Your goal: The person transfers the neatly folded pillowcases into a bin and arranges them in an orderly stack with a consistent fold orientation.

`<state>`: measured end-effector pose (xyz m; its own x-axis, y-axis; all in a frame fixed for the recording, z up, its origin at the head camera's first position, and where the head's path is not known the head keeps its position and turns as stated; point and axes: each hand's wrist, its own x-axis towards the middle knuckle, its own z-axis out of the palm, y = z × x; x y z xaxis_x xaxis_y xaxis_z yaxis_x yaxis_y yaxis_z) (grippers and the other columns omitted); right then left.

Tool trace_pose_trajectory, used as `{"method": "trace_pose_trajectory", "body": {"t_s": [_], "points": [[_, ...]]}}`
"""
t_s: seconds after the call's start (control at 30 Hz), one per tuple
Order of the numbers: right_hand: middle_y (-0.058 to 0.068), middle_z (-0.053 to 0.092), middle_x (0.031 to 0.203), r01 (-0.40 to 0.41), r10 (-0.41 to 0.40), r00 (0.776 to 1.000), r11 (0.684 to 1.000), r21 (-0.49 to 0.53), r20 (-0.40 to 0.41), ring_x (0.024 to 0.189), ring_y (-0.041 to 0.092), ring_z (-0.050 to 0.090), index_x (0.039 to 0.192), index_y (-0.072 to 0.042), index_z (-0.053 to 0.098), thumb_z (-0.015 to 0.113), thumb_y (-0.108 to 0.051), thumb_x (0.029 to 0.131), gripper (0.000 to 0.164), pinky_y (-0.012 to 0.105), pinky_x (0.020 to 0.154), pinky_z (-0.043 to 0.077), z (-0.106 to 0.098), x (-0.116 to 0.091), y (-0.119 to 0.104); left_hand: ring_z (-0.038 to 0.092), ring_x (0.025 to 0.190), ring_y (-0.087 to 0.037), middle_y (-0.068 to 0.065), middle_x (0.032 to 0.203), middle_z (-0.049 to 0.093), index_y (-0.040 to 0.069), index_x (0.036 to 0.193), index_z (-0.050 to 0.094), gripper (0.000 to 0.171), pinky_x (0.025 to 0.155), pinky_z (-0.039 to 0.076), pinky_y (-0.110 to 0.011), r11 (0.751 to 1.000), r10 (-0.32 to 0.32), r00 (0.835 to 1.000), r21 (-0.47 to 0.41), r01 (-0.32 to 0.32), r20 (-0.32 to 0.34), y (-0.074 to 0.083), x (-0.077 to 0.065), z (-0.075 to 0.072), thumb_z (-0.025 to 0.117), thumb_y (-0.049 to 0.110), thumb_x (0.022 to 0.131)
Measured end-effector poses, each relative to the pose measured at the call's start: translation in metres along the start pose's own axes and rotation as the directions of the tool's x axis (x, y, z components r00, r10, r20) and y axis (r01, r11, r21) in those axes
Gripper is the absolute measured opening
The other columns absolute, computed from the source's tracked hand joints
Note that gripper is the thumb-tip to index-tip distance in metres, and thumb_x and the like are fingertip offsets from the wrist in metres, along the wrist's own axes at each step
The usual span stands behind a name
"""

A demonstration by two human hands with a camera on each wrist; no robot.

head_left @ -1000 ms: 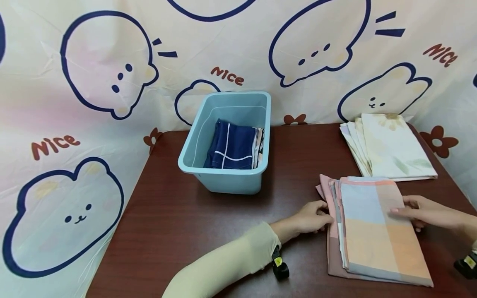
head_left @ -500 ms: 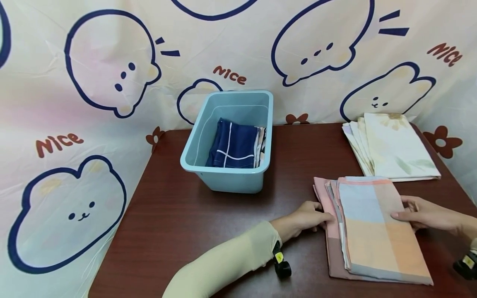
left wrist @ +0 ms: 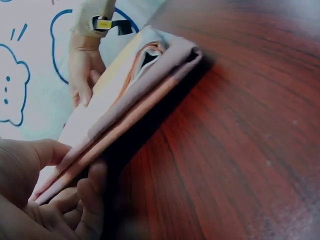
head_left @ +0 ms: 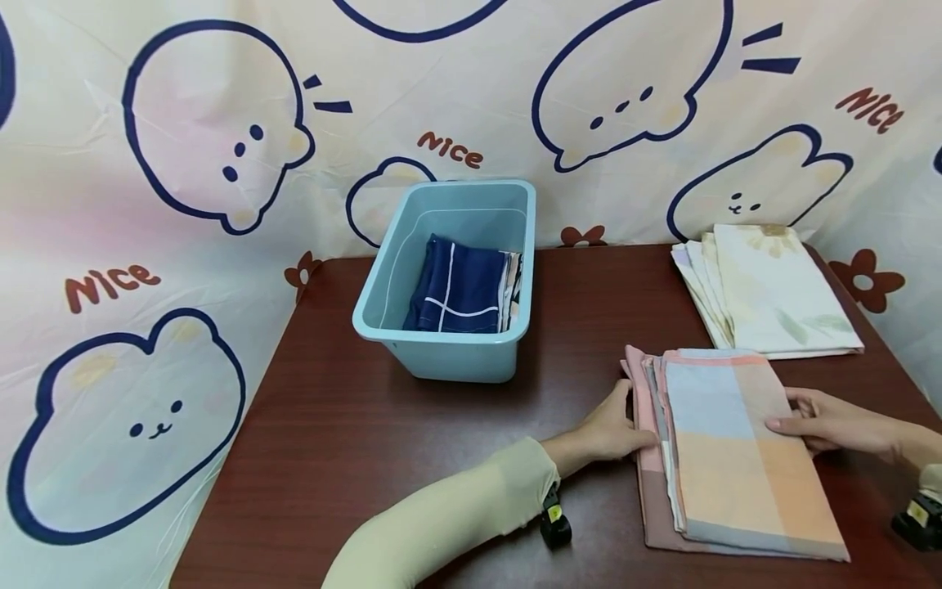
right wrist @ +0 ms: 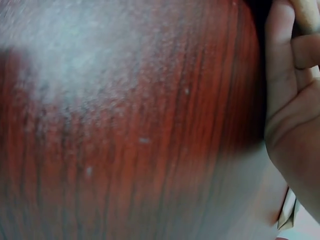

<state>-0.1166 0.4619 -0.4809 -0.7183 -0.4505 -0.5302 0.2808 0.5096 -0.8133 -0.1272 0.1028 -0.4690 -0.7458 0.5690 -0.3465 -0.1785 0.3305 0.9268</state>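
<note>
A folded checked cloth (head_left: 728, 458) in pale blue, orange and pink lies in layers at the table's right front. At its left edge my left hand (head_left: 612, 427) grips the stack, and the left wrist view shows the thumb on top and the fingers (left wrist: 92, 192) curled underneath. My right hand (head_left: 846, 421) holds the opposite edge, thumb over the upper layer and the other fingers partly hidden below. In the left wrist view, the near side of the cloth (left wrist: 135, 100) shows rolled folds above a dark shadow. Only part of my right hand (right wrist: 295, 100) enters the right wrist view.
A light blue plastic bin (head_left: 459, 360) stands at the back middle, with a folded navy cloth (head_left: 471, 286) with white lines inside. Behind the checked cloth, a folded white floral cloth (head_left: 780, 294) lies at the back right. A printed curtain (head_left: 471, 98) hangs behind the brown table (head_left: 353, 458).
My left hand has moved from bunched fingers beside the left edge to thumb on top with fingers reaching under. The checked cloth and my right hand have shifted slightly left.
</note>
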Motion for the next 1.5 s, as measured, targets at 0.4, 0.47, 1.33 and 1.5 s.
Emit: {"method": "trace_pose_trajectory", "body": {"t_s": [0.4, 0.47, 1.33, 1.5], "points": [[-0.007, 0.053, 0.057, -0.034, 0.033, 0.999, 0.999, -0.035, -0.030, 0.048, 0.006, 0.051, 0.121, 0.001, 0.049, 0.049, -0.024, 0.107, 0.029, 0.036, 0.054, 0.049, 0.001, 0.002, 0.001, 0.046, 0.034, -0.012, -0.001, 0.043, 0.050, 0.019, 0.156, 0.020, 0.085, 0.036, 0.033, -0.023, 0.999, -0.013, 0.997, 0.037, 0.010, 0.082, -0.008, 0.010, -0.012, 0.073, 0.015, 0.090], [-0.007, 0.053, 0.057, -0.036, 0.034, 0.999, 0.999, -0.036, -0.034, 0.048, 0.006, 0.051, 0.121, 0.003, 0.049, 0.048, -0.025, 0.107, 0.031, 0.036, 0.054, 0.049, 0.002, 0.002, 0.002, 0.046, 0.034, -0.012, -0.001, 0.043, 0.051, 0.020, 0.158, 0.017, 0.088, 0.036, 0.033, -0.024, 0.999, -0.017, 0.996, 0.034, 0.014, 0.093, -0.009, 0.011, -0.013, 0.073, 0.015, 0.090], [-0.008, 0.055, 0.055, -0.077, 0.073, 0.993, 0.996, -0.035, -0.094, 0.048, 0.005, 0.051, 0.131, 0.010, 0.042, 0.049, -0.028, 0.107, 0.046, 0.034, 0.056, 0.051, 0.008, 0.000, 0.008, 0.045, 0.034, -0.012, 0.000, 0.043, 0.050, 0.018, 0.141, 0.034, 0.060, 0.038, 0.033, -0.021, 0.997, 0.048, 0.986, 0.052, -0.057, 0.159, -0.014, 0.005, -0.009, 0.069, 0.010, 0.093], [-0.005, 0.053, 0.053, -0.056, 0.054, 0.995, 0.998, -0.029, -0.081, 0.047, 0.005, 0.051, 0.130, 0.010, 0.042, 0.048, -0.026, 0.108, 0.043, 0.034, 0.054, 0.049, 0.007, 0.001, 0.006, 0.046, 0.034, -0.012, 0.000, 0.043, 0.050, 0.019, 0.144, 0.032, 0.063, 0.038, 0.033, -0.022, 0.996, 0.056, 0.985, 0.060, -0.066, 0.161, -0.015, 0.005, -0.010, 0.068, 0.009, 0.094]]}}
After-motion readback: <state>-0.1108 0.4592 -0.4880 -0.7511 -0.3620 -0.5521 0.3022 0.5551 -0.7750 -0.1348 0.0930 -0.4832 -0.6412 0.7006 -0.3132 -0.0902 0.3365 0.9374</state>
